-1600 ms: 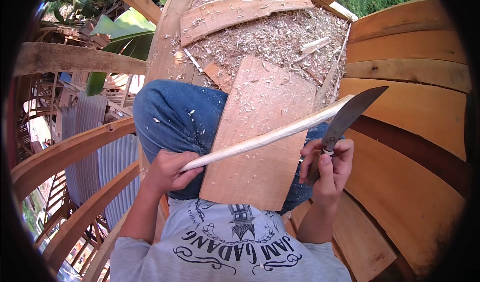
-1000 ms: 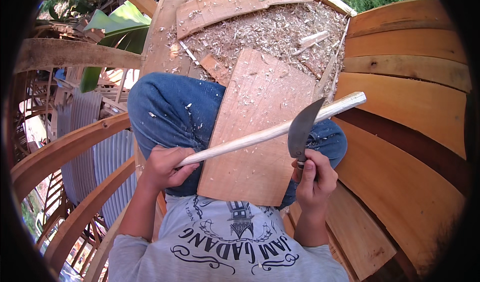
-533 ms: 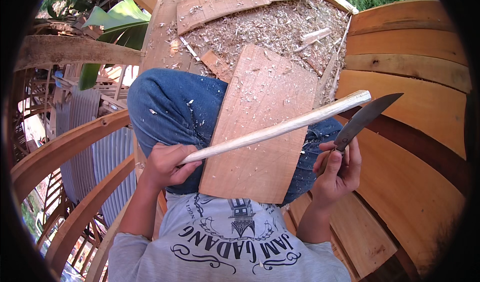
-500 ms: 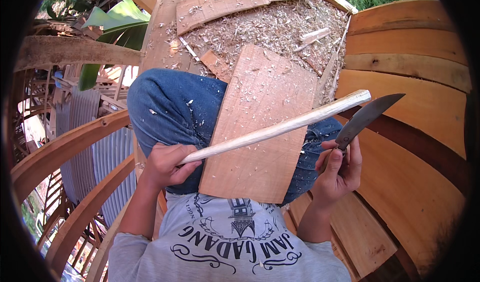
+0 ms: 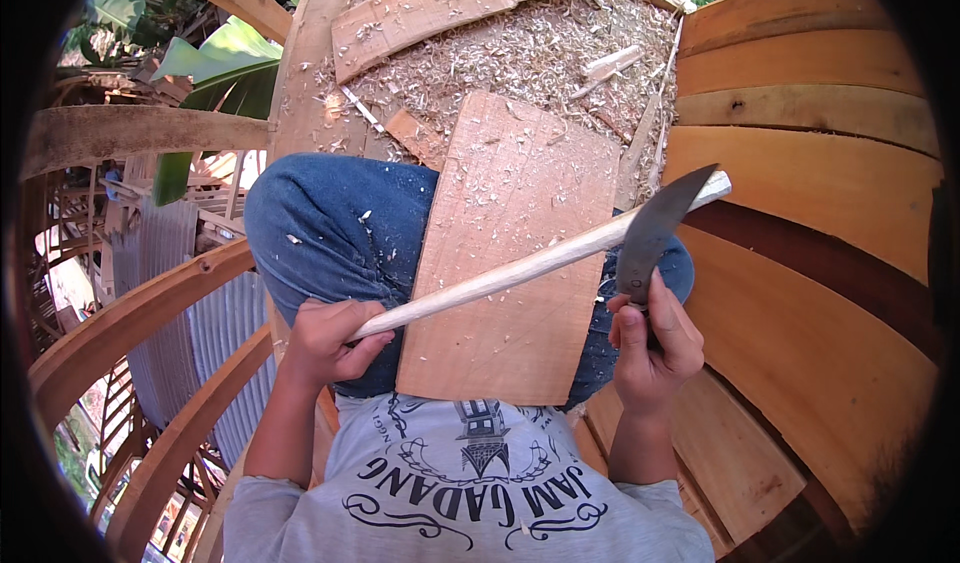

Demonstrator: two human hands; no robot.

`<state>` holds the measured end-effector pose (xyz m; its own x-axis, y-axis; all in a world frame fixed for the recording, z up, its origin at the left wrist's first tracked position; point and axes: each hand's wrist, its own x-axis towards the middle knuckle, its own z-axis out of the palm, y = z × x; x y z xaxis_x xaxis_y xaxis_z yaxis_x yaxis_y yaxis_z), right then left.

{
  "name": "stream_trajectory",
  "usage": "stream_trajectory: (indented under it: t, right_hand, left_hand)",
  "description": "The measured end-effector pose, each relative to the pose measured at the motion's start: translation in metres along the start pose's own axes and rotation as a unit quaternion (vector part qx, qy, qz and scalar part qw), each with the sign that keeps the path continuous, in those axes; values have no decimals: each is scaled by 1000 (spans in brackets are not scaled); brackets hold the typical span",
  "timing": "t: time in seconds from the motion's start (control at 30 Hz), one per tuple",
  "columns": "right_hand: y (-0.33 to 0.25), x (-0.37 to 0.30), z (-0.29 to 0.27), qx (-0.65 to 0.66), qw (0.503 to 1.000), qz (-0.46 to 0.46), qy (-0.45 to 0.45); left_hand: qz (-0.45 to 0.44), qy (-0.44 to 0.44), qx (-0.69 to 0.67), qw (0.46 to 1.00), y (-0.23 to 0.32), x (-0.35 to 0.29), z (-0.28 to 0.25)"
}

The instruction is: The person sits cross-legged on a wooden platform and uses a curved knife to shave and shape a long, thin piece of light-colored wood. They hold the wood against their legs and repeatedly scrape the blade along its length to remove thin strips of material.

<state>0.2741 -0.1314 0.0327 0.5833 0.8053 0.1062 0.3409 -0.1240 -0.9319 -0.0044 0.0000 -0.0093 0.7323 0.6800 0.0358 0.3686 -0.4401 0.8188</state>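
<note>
My left hand (image 5: 338, 339) is closed around the near end of a pale, peeled wooden stick (image 5: 510, 274). The stick slants up to the right across a flat wooden board (image 5: 500, 348) on my lap. In my right hand (image 5: 655, 338) is a knife (image 5: 652, 231) with a broad, curved dark blade, its tip up and to the right. The blade crosses in front of the stick near its far end; whether it touches the wood I cannot tell. My fingers hide most of the knife's handle.
Curled wood shavings (image 5: 480, 43) cover the planks ahead, around a long curved offcut (image 5: 430, 18) and smaller scraps. Orange-brown plank walling (image 5: 810, 178) rises at the right. Wooden rails (image 5: 150, 308) run along the left, with corrugated sheets (image 5: 225, 348) and a banana leaf (image 5: 225, 63) beyond.
My right hand has moved the knife left and turned its blade more upright, so it now overlaps the stick. My left hand keeps its grip on the stick. The view has shifted slightly.
</note>
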Motion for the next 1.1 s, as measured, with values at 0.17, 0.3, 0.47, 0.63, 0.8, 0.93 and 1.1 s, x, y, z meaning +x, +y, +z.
stream_trajectory:
  t: [0.17,0.3,0.47,0.63,0.8,0.93,1.1]
  right_hand:
    - [-4,5,7,-62,996,-56,-43]
    - [10,3,-2,-58,991,-98,-67]
    - [2,0,6,12,1000,-13,-18]
    - [8,6,-1,71,997,7,4]
    - [16,0,9,18,998,-41,-50]
    - [1,10,3,119,992,34,22]
    - [18,-5,8,29,992,-16,-120]
  left_hand:
    - [-4,0,-2,1000,0,-1,0]
    - [-9,-17,6,1000,1,0,-4]
    - [-3,-10,-10,1000,-2,1,-1]
    - [-16,-10,-2,1000,2,3,-2]
    - [-6,12,-2,1000,-1,1,2]
    - [-19,0,-7,1000,0,3,0]
    - [-10,-1,2,1000,-1,1,0]
